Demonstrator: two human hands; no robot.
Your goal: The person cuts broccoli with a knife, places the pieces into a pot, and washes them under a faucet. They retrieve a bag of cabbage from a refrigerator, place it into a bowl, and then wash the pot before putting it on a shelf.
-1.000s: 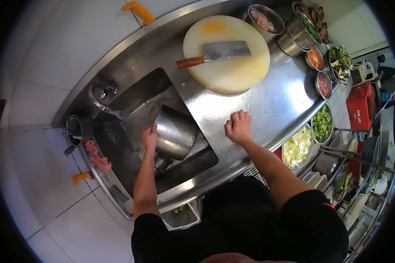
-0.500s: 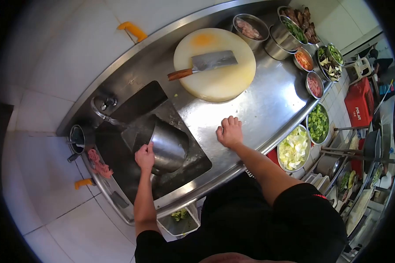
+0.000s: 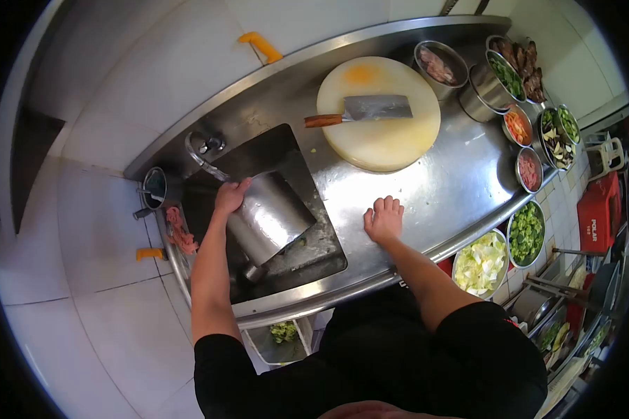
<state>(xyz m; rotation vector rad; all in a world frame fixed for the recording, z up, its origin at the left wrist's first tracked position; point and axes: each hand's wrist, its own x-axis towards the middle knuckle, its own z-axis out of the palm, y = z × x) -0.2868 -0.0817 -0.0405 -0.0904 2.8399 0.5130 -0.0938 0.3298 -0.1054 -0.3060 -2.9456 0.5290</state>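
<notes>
My left hand (image 3: 232,196) grips the rim of a metal pot (image 3: 271,215) that is tilted over on its side in the sink (image 3: 326,241). The pot's base faces right, and its mouth is turned away from view. Just above that hand, the curved faucet (image 3: 201,162) reaches over the sink. My right hand (image 3: 384,219) rests on the steel counter (image 3: 349,199) with its fingers a little apart and nothing in them. Beyond it, a cleaver (image 3: 374,108) with a wooden handle lies on a round white cutting board (image 3: 381,150).
Bowls of raw meat (image 3: 437,66), carrot pieces (image 3: 516,127) and pink meat (image 3: 529,171) line the counter's right end. Cabbage (image 3: 481,264) and chopped greens (image 3: 526,232) sit in bowls by the front edge. A pink cloth (image 3: 180,232) lies left of the sink.
The pot has tipped and turned in the sink, with my left hand shifting up toward the faucet on its rim. The whole view has swung, while my right hand stays on the counter.
</notes>
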